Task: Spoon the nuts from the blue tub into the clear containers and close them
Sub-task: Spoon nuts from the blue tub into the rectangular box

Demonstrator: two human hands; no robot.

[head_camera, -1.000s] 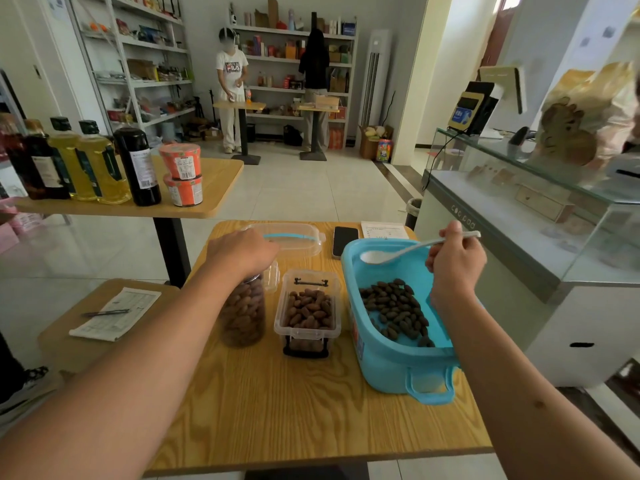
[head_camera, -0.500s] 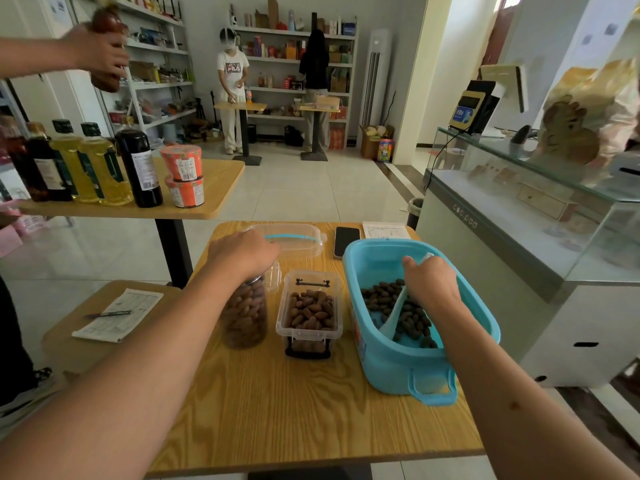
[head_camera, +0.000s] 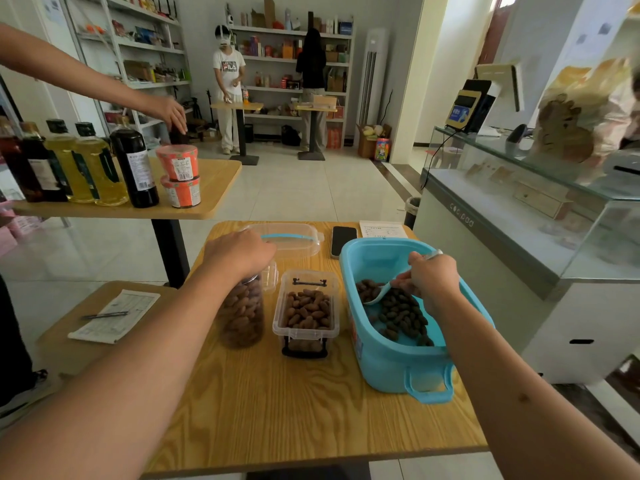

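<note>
Shop interior, shelves at back; wooden table (head_camera: pixel 277 410) fills frame centre. Your left hand (head_camera: pixel 239 252) caps tall nut jar (head_camera: pixel 242 313), fingers curled over top. Your right hand (head_camera: pixel 431 278) grips white spoon (head_camera: pixel 377 294) among nuts (head_camera: pixel 398 315) in blue tub (head_camera: pixel 391 362), right of centre. Two clear containers: jar, square box (head_camera: pixel 306 315).

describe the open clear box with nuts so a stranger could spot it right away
On the wooden table, look between the blue tub and the tall round jar under the left hand. The clear box is low, rectangular and lidless, with black clasps.
</note>
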